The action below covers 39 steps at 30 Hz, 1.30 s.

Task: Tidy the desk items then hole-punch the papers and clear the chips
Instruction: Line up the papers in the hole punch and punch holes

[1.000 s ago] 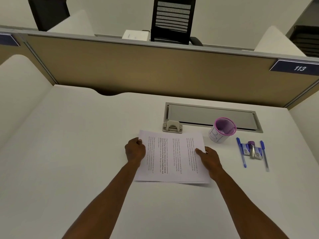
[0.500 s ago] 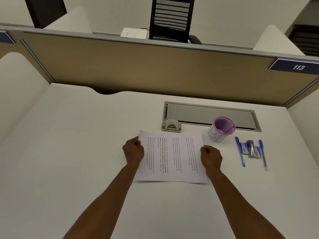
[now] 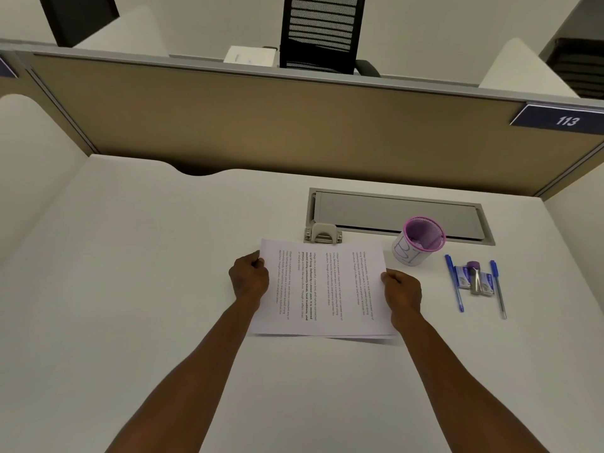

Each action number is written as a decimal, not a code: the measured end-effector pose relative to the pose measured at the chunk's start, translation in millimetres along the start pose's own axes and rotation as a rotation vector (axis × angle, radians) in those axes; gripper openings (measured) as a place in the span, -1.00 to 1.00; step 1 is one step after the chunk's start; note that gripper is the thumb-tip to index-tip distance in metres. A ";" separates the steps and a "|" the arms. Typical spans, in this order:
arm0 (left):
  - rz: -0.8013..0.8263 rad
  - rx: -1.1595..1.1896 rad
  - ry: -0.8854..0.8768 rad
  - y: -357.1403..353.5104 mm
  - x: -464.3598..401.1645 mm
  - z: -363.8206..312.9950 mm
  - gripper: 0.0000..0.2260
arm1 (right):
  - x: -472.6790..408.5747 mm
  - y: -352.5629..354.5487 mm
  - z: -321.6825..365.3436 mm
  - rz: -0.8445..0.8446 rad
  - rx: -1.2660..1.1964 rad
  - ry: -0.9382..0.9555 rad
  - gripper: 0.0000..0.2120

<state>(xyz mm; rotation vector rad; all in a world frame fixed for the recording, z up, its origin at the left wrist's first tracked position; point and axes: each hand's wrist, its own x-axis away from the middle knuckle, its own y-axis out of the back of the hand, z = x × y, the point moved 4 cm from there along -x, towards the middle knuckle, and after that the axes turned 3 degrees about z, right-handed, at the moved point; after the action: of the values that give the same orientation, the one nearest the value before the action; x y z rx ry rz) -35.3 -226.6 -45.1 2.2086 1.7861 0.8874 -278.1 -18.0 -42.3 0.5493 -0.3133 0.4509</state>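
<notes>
At the centre of the frame we hold the papers (image 3: 323,289) by their two side edges, our left hand (image 3: 249,278) with its fingers curled shut on the left edge and our right hand (image 3: 402,291) with its fingers closed on the right edge, the stack low over the white surface (image 3: 147,273). The hole punch (image 3: 323,233) sits just beyond the papers' far edge. To the right stand a purple mesh cup (image 3: 420,240), then two blue pens (image 3: 454,282) flanking a small stapler (image 3: 475,279).

Office: numbered cubicle partition (image 3: 294,125), desk (image 3: 130,289)
</notes>
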 end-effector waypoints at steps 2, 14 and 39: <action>0.010 -0.004 0.008 -0.2 -1.9 0.5 -0.70 | -0.8 0.0 -0.6 0.003 -0.001 0.002 -0.91; 0.059 -0.030 -0.025 -4.3 -9.5 -14.2 -0.70 | -2.9 0.1 1.0 -0.007 0.013 -0.016 -0.92; 0.030 -0.073 -0.061 1.2 -8.8 -19.1 -0.71 | -18.0 -7.8 20.1 -0.130 0.124 0.032 -0.80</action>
<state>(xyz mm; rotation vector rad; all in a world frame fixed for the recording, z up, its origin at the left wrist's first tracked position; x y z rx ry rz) -45.5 -239.6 -32.1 2.1976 1.6710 0.8665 -293.0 -41.2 -36.6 0.6791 -0.2188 0.3547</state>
